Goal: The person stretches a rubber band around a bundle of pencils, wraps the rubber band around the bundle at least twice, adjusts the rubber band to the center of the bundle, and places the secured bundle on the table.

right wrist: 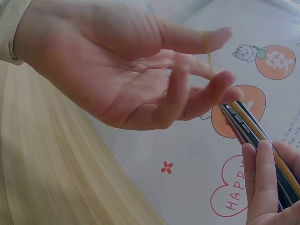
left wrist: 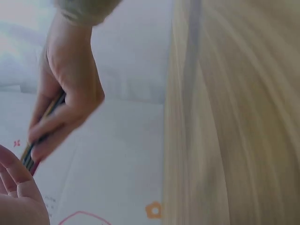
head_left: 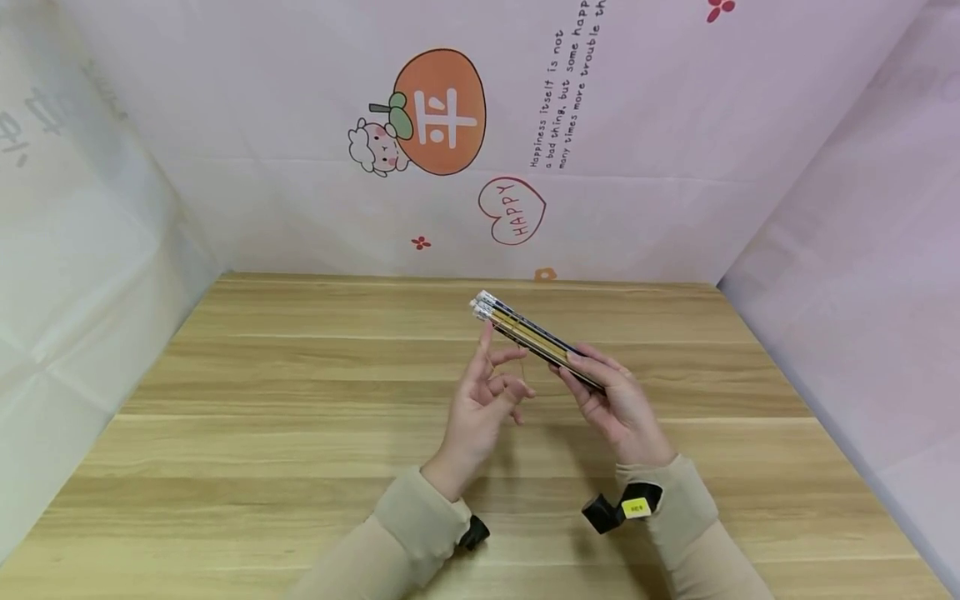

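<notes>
My right hand [head_left: 618,400] grips a bundle of several pencils [head_left: 536,333] near one end, holding it slanted above the table. Their silvery, white-tipped eraser ends [head_left: 482,305] point up to the left. Beside those ends is my left hand [head_left: 472,417], palm turned up and fingers spread, the index fingertip right at the pencils. A thin yellow rubber band [right wrist: 209,58] loops over its thumb and stretches across to another finger in the right wrist view. In the left wrist view, the right hand [left wrist: 75,79] wraps the bundle, partly hiding it.
Below both hands lies the wood-grain table [head_left: 262,417]. A pale printed cloth [head_left: 637,217] stands along its back edge, with light side walls left and right. Black straps with small devices [head_left: 603,512] sit at the wrists over beige cuffs.
</notes>
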Action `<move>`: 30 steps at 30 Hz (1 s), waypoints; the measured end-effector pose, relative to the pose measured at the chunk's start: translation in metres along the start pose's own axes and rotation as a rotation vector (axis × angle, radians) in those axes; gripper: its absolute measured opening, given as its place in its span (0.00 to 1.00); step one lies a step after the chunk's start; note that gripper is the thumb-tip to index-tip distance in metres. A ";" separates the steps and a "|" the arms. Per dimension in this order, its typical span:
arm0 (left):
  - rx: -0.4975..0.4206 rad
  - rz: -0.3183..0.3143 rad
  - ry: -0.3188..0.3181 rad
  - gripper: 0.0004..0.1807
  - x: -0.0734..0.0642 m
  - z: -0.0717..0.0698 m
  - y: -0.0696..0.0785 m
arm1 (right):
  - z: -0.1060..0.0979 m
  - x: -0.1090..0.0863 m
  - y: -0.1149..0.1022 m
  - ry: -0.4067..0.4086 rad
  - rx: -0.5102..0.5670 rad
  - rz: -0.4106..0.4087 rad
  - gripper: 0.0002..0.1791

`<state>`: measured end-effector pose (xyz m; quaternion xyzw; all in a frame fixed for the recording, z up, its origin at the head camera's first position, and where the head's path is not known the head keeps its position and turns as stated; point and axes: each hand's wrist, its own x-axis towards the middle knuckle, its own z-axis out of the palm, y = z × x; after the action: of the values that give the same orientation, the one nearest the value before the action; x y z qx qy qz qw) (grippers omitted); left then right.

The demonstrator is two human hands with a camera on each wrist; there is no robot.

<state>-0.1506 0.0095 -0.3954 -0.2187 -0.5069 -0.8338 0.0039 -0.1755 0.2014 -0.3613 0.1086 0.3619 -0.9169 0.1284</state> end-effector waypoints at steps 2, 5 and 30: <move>-0.039 -0.032 0.049 0.47 -0.002 0.006 0.001 | 0.002 -0.001 0.001 0.014 0.009 -0.010 0.11; -0.108 -0.093 0.111 0.47 -0.002 0.012 0.005 | 0.005 0.000 0.003 0.025 0.006 -0.021 0.11; -0.362 -0.395 0.323 0.22 0.018 -0.018 0.026 | -0.005 0.004 0.001 -0.101 -0.143 -0.073 0.18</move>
<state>-0.1679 -0.0142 -0.3739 0.0219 -0.3759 -0.9190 -0.1168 -0.1780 0.2033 -0.3668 0.0395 0.4230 -0.8972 0.1205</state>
